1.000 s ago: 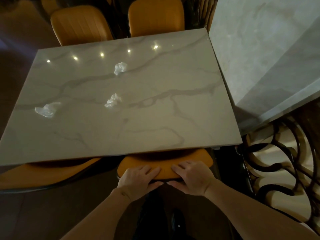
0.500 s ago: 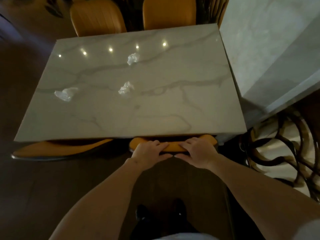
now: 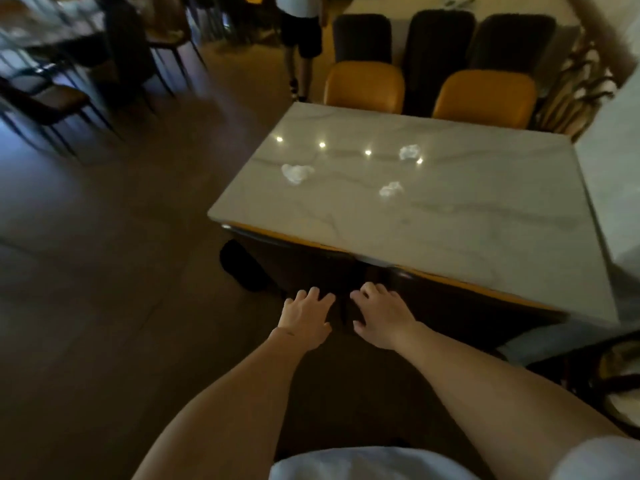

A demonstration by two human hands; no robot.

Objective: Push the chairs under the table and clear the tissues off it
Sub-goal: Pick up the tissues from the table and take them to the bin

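A marble-top table (image 3: 485, 237) carries three crumpled white tissues: one at the left (image 3: 296, 173), one in the middle (image 3: 390, 189), one farther back (image 3: 409, 152). Two orange chairs on my side are tucked under the near edge; only thin strips of the left chair (image 3: 263, 233) and the right chair (image 3: 485, 291) show. Two more orange chairs (image 3: 365, 86) (image 3: 485, 97) stand at the far side. My left hand (image 3: 306, 318) and my right hand (image 3: 382, 318) hover open below the near edge, fingers spread, holding nothing.
A pale stone wall (image 3: 616, 188) flanks the table's right side, with dark curved metalwork (image 3: 616, 375) below it. Dark chairs (image 3: 440, 39) stand behind the orange ones. A person's legs (image 3: 301, 53) are at the back. More dark chairs (image 3: 52, 102) stand at the far left on brown floor.
Both hands have let go of the right orange chair, which now sits under the table. My view has swung left and back, so the table appears at the right.
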